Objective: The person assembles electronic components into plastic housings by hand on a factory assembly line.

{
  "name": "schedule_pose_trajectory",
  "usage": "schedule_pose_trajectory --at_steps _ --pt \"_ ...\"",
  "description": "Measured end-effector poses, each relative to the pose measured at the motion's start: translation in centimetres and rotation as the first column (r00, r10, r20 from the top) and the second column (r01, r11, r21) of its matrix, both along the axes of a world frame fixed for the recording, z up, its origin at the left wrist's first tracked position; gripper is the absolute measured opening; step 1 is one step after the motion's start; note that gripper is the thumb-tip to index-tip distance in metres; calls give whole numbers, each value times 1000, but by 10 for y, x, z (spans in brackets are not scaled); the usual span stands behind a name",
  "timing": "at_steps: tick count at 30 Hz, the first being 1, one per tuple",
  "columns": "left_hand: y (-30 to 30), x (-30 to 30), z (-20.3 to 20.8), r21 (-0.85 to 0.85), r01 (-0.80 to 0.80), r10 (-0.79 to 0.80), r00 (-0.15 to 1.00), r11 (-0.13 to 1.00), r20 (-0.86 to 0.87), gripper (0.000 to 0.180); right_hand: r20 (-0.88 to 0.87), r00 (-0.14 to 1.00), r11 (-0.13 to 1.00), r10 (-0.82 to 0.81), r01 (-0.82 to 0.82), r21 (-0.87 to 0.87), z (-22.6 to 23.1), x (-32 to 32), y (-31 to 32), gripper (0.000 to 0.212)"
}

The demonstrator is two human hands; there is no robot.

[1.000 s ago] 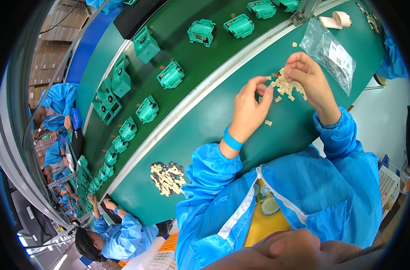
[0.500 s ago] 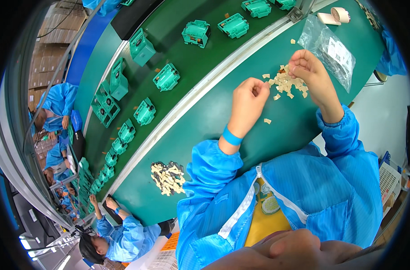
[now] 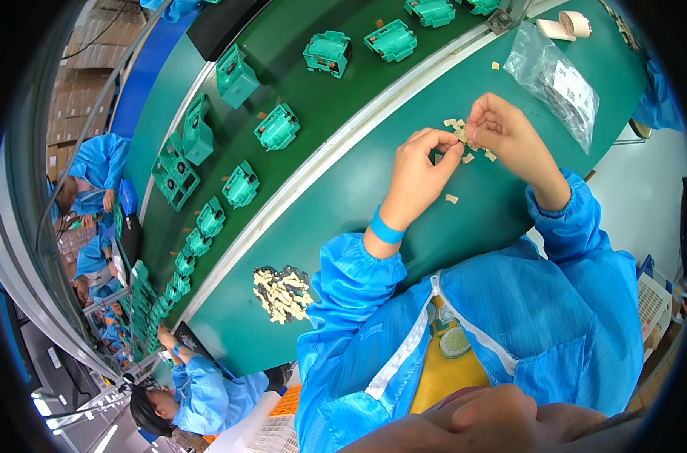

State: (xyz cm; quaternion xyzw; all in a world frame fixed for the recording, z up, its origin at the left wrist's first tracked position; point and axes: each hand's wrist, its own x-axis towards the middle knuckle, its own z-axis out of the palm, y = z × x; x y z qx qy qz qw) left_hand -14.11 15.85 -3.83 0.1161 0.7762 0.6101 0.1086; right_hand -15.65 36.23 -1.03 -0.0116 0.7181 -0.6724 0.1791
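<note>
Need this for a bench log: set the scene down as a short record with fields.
Left hand: fingertips at small cream pieces; blue band on wrist
Right hand: fingertips at the same pieces; grip partly hidden
Second pile: cream and dark pieces, left of the left sleeve
Clear bag: on the table, white label
Green housings: beyond the metal rail

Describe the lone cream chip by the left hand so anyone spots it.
On the green table, find the cream pile between left hand and right hand. Closer to the body lies the lone chip; the other stray chip is beyond the pile.
</note>
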Motion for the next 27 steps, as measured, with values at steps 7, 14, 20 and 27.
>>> schedule_pose_trajectory --at_steps 7,14,20,27 --pt "-1 0 9 216 -82 37 978 973 204 22 -461 870 885 174 67 460 25 6 -13 4" --pt "-2 0 19 51 -41 33 989 998 144 21 -519 681 738 516 -47 673 28 -3 -5 5" --pt "-1 -1 24 48 -28 19 984 998 178 21 -523 594 697 612 -92 711 36 -9 -3 7" --pt "-1 -5 28 44 -3 -5 983 999 184 21 -526 643 735 557 -87 672 31 -20 5 7"
